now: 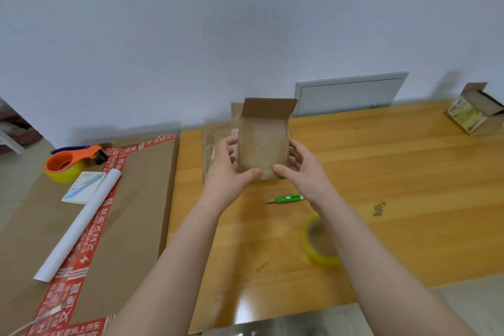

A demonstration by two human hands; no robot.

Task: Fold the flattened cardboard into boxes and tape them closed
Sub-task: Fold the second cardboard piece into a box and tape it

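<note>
Box (263, 144): brown cardboard, upright, broad face toward the camera, top flap open and leaning back. It sits mid-view toward the far edge of the counter (395, 185), in front of a flat cardboard (215, 142) piece that shows behind it and to its left. Whether its lower edge touches the counter cannot be told.

Left hand (227, 172): grips the box's left side. The thumb is pressed on the front face near the lower edge, and the fingers (231, 142) curl round the side.

Right hand (304, 172): grips the box's right side the same way. Its thumb is on the front face near the left thumb. Both forearms are bare.

Cutter (286, 198): green, lying flat on the counter just nearer than the box, one end hidden by the right wrist.

Tape roll (319, 244): clear yellowish, lying on the counter, partly hidden by the right forearm.

Carton (144, 199): large, flat and brown, sealed with red printed tape, to the left of the counter. On it:
- orange dispenser (72, 162) loaded with yellowish tape
- notepad (81, 196) with a blue pen (84, 185) on top
- white paper roll (79, 224) lying diagonally beside the notepad

Small box (474, 110): open, with a printed label, at the far right of the counter, well apart from the rest.

Panel (349, 93): white, on the wall behind the counter.
</note>
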